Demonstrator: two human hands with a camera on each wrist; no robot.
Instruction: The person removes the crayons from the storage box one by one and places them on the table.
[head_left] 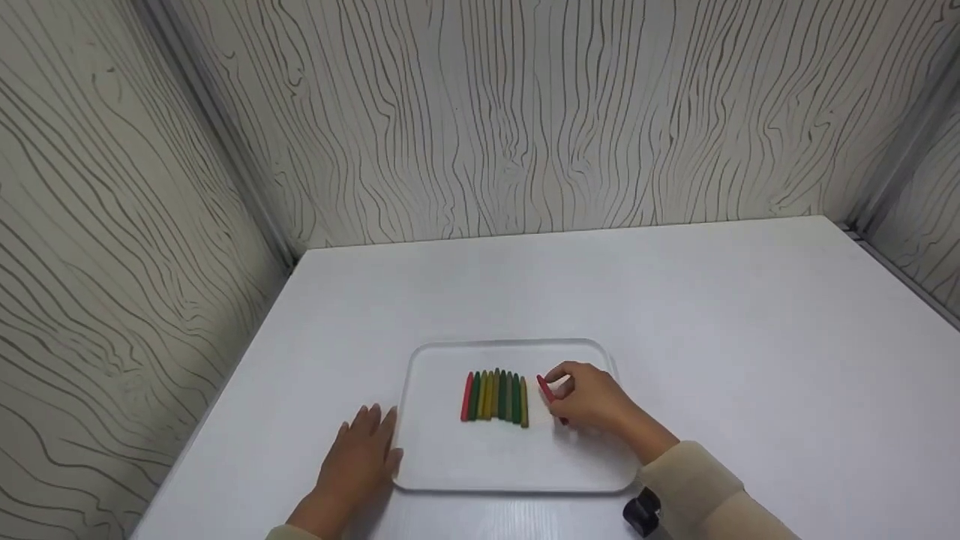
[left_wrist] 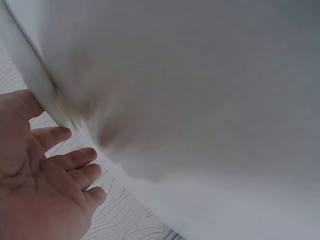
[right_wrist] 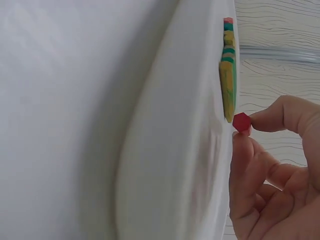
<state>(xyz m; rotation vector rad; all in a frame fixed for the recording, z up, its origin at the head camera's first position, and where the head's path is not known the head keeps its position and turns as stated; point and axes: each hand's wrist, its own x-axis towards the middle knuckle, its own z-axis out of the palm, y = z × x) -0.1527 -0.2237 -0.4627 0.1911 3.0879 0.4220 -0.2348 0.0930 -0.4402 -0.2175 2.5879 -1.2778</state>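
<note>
In the head view, my right hand (head_left: 592,399) pinches a red crayon (head_left: 544,387) between thumb and fingers, over the right part of a white tray (head_left: 450,465). Its red six-sided end (right_wrist: 242,123) faces the camera in the right wrist view. Left of that hand, a row of crayons (head_left: 495,394) lies side by side on the tray: red at the left end, then greens and olive-yellows. My left hand (head_left: 356,457) rests at the tray's left rim, fingers extended; the left wrist view shows its palm (left_wrist: 40,185) beside a white edge.
The tray lies on a white table (head_left: 465,292) near its front. A black object (head_left: 642,513) is at my right sleeve's cuff (head_left: 694,480). Panels with a wood-grain line pattern (head_left: 510,112) stand behind the table and at both sides.
</note>
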